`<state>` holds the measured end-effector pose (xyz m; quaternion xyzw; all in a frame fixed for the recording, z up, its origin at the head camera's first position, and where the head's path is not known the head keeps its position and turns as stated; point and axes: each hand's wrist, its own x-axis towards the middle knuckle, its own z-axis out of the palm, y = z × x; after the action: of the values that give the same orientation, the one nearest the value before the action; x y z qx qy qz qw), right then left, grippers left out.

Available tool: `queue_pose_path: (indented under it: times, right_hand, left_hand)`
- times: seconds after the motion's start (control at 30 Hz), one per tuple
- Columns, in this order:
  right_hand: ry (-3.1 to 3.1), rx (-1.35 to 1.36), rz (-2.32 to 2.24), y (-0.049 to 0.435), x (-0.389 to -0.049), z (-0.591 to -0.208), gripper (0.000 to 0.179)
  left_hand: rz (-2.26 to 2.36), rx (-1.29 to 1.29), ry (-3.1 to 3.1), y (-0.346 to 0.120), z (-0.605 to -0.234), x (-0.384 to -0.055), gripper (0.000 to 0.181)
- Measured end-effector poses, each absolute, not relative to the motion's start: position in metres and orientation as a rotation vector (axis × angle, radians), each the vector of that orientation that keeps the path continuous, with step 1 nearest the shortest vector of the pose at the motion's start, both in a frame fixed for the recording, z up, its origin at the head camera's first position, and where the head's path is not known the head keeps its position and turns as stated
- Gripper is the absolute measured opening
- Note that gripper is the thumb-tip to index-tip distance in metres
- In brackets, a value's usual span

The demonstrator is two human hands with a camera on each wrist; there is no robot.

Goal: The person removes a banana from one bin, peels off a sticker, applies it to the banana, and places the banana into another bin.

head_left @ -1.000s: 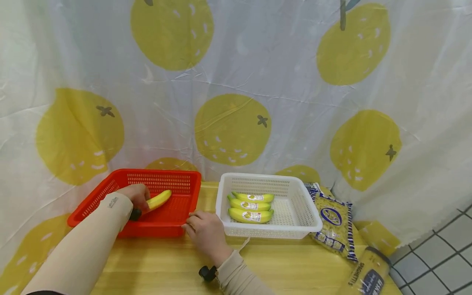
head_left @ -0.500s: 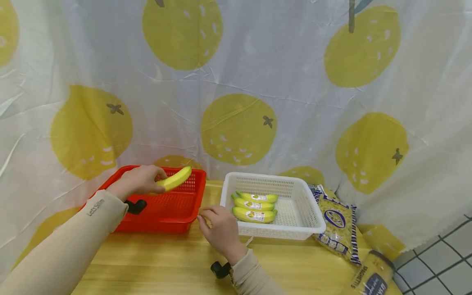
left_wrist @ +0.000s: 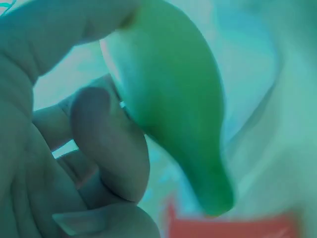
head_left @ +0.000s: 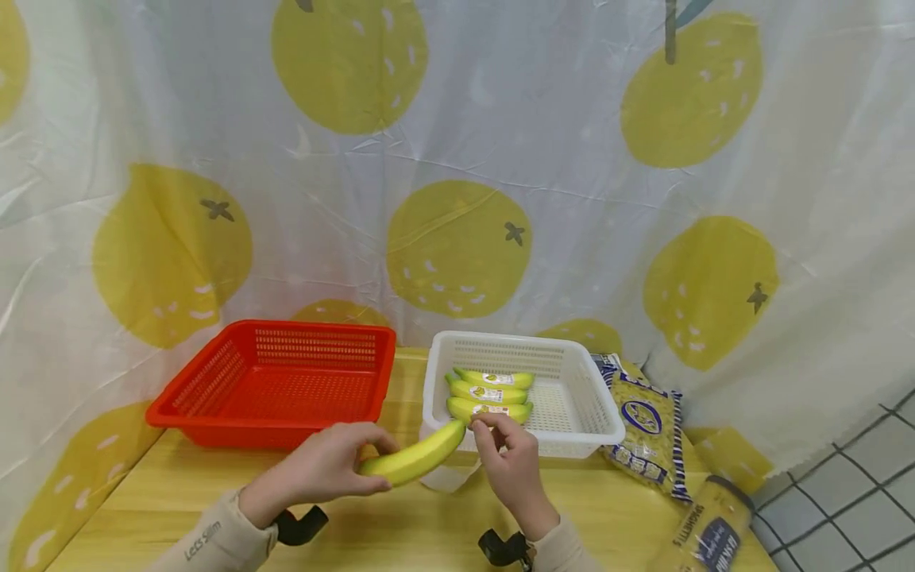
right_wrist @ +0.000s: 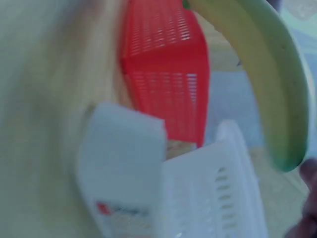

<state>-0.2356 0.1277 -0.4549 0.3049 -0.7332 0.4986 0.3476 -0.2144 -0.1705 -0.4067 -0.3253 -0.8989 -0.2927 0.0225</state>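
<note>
My left hand [head_left: 336, 465] grips a yellow banana [head_left: 418, 457] near its left end, above the table in front of the baskets. In the left wrist view its fingers curl at the banana [left_wrist: 173, 84]. My right hand [head_left: 511, 461] is at the banana's other end, its fingers bent and the fingertips by the tip; whether they pinch something small is unclear. Below the banana is a whitish paper strip [head_left: 450, 478], partly hidden. In the right wrist view a blurred white piece with a red mark [right_wrist: 124, 163] appears near the white basket.
The red basket [head_left: 264, 429] stands at the left. The white basket [head_left: 608, 425] holds three labelled bananas [head_left: 493, 395] in a row. A pasta bag [head_left: 646, 429] leans at its right, with a spaghetti jar [head_left: 711, 528] nearer. A lemon-print curtain [head_left: 457, 143] hangs behind.
My left hand has lifted the banana out of the red basket and brought it right and nearer. My right hand has moved from the red basket's corner rightward to the banana's tip.
</note>
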Motion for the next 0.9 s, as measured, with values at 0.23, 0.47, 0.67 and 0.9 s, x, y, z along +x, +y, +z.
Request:
queue_pose_path:
  times: [0.23,0.47,0.67,0.9]
  right_hand:
    - [-2.395,0.831,1.467,0.155,-0.212,-0.478,0.010]
    - [-2.790,0.864,1.472,0.170,-0.210,-0.480,0.013]
    - [-2.870,0.915,1.488,0.169,-0.214,-0.482,0.013]
    - [-2.871,0.890,1.607,0.172,-0.215,-0.486,0.014]
  left_hand:
    - [-1.318,-1.211,-2.721,-0.153,-0.465,-0.209,0.031]
    - [-1.352,-1.289,-2.703,-0.152,-0.487,-0.209,0.032]
    - [-1.378,-1.243,-2.790,-0.154,-0.491,-0.209,0.035]
    - [-1.374,-1.272,-2.780,-0.154,-0.495,-0.210,0.035]
